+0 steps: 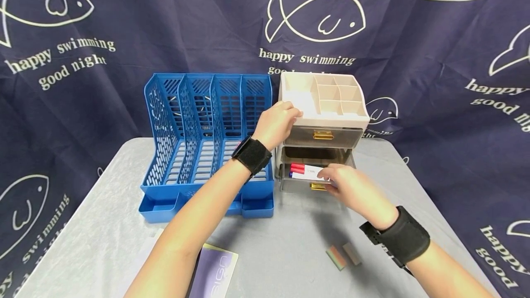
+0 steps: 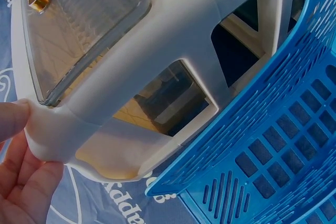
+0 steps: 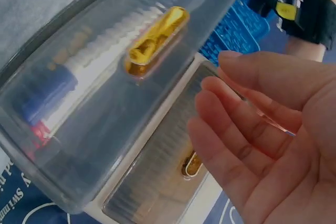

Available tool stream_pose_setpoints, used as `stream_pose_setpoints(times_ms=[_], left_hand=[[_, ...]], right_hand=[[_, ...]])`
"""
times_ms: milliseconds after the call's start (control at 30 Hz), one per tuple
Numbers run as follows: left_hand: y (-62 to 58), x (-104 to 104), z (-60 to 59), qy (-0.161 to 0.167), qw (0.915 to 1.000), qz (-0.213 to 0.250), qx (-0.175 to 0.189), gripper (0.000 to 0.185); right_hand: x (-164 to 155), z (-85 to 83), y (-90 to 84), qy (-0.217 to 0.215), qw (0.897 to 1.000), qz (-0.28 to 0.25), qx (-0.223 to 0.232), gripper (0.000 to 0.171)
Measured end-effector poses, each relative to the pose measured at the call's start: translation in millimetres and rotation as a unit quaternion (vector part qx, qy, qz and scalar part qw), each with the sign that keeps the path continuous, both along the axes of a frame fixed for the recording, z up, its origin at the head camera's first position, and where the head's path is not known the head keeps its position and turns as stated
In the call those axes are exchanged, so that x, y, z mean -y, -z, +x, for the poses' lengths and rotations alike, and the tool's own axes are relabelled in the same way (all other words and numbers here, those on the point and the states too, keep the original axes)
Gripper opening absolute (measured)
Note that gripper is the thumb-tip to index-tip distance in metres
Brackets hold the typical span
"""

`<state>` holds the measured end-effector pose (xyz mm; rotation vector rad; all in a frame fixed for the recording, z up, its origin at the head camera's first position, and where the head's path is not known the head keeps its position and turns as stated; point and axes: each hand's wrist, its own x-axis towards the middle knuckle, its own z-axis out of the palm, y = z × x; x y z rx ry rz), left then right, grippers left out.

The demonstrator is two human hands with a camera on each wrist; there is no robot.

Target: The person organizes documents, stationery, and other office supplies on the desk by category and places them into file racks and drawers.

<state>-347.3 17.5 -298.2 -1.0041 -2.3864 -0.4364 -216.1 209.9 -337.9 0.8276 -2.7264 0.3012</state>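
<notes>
Pens (image 1: pixel 301 173) with white sides lie in the low drawer (image 1: pixel 299 186) of a white box (image 1: pixel 331 122), their red and blue caps to the left. That drawer is pulled out and you can see through its front. The top drawer (image 1: pixel 301 137) is pushed in and has a shiny gold knob (image 1: pixel 323 135).

The left hand (image 1: pixel 276 124) holds the box by its front top corner, on the left side, with thumb and fingers bent around it. The right hand (image 1: pixel 359 191) is over the right end of the low drawer. Its fingers are loose and a bit bent, with nothing in them that I can see. I can't tell if they touch the pens.

The box stands near the back edge of the gray table (image 1: pixel 298 243), right of the middle. A blue rack (image 1: pixel 165 191) stands just left of it. Two little paper strips (image 1: pixel 336 257) lie nearer the right edge of the table. A purple book (image 1: pixel 212 270) lies in front of the rack, partly behind the left arm. Behind everything hangs a dark blue cloth (image 1: pixel 232 22) with white fish.
</notes>
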Motion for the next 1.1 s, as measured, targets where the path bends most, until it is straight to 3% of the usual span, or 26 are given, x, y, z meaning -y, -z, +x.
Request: stream_pose_setpoints(times_ms=[200, 600, 900, 1100], left_hand=[[2.3, 1.5, -0.1, -0.001, 1.0000, 0.004, 0.000, 0.020], [3.5, 0.3, -1.3, 0.002, 1.0000, 0.000, 0.003, 0.021], [3.0, 0.3, -1.7, 0.003, 1.0000, 0.000, -0.002, 0.022], [1.7, 0.8, -0.9, 0.001, 1.0000, 0.000, 0.000, 0.022]], right_hand=[[6.0, 1.5, 12.1, 0.001, 1.000, 0.003, -0.009, 0.022], [12.3, 5.9, 32.8, 0.007, 0.996, -0.003, -0.085, 0.026], [14.3, 8.6, 50.4, 0.022, 0.985, -0.011, -0.173, 0.022], [13.0, 8.1, 60.8, 0.014, 0.978, -0.018, -0.206, 0.019]])
